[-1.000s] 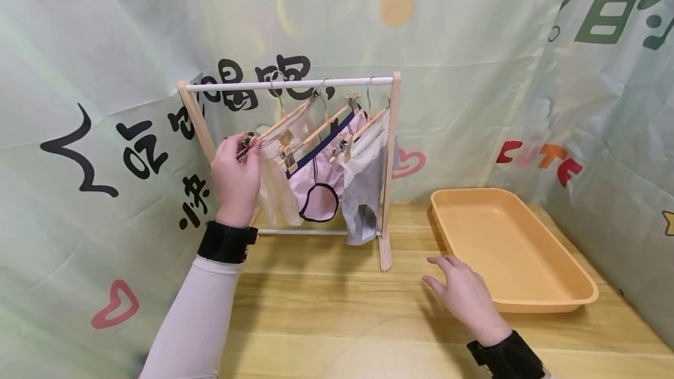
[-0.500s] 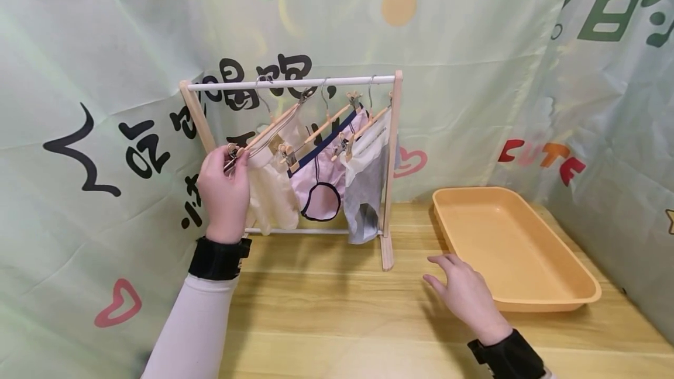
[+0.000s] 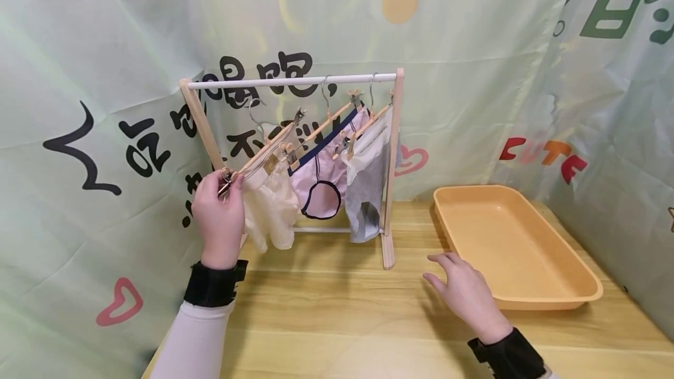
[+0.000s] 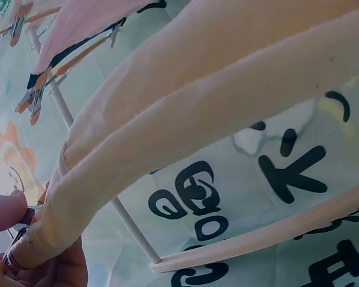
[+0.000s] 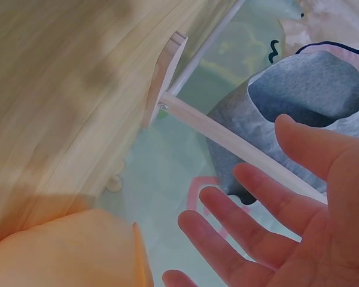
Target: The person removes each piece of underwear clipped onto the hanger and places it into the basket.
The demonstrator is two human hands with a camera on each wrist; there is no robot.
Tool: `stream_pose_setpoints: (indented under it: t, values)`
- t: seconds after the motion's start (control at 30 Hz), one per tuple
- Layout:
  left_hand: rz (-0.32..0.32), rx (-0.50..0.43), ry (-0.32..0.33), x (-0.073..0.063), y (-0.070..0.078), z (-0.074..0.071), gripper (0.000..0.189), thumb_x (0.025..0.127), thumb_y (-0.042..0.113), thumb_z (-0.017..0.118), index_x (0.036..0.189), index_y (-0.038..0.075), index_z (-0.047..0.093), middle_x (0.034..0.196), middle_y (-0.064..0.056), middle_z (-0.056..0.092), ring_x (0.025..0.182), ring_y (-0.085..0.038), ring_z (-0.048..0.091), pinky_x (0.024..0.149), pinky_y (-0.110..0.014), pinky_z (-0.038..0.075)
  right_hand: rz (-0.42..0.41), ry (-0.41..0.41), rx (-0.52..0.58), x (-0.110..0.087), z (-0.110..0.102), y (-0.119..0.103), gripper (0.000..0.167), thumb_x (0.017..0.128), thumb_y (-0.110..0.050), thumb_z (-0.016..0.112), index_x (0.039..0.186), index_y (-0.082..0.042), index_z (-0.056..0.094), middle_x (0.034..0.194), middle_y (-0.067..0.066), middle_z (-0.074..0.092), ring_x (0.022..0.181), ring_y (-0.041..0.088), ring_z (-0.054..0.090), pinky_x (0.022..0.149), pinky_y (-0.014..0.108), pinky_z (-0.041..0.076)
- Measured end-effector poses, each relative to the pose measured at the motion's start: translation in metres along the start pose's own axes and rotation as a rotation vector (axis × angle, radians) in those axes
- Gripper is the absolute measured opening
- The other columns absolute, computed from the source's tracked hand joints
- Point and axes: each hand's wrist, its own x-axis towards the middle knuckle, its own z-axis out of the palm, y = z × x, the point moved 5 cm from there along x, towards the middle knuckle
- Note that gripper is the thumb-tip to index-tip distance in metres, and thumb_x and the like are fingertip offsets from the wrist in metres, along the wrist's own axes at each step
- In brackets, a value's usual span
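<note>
My left hand (image 3: 218,221) pinches the near clip end of a wooden clip hanger (image 3: 265,148). Cream-coloured pants (image 3: 274,197) hang from it, and in the left wrist view their fabric (image 4: 167,119) stretches away from my thumb and fingers. The hanger's metal hook (image 3: 255,114) sits below the top rail (image 3: 289,81) of a small clothes rack, apart from it. Still hanging on that rail are a pink garment (image 3: 305,189) with a navy band and a white-and-grey garment (image 3: 365,186). Over the table, left of the tray, my right hand (image 3: 466,294) holds nothing, fingers loosely spread.
An orange-yellow tray (image 3: 547,304) lies on the wooden table (image 3: 337,309) at the right. The rack's right leg (image 3: 388,250) stands between the clothes and the tray. Printed cloth (image 3: 463,75) closes off the back and both sides.
My left hand has drawn the hanger with the cream pants left, down and toward me. Its hook, at the rail before, has come off it. The right hand has stayed in place.
</note>
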Motion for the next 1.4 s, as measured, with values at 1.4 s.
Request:
stream_pose_setpoints:
  t: [1.4]
  values:
    - [-0.123,-0.025,-0.036,-0.097,-0.052,0.009,0.021,0.094,0.006,0.075,0.104,-0.01,0.067,0.095,-0.024,0.068,0.089,-0.033,0.067,0.081,0.0,0.044,-0.016,0.003,0.0,0.002,0.005,-0.007,0.038,0.089,-0.022,0.081,0.119,-0.001,0.072,0.113,0.022,0.07,0.1,0.04,0.07,0.077,0.055,0.057]
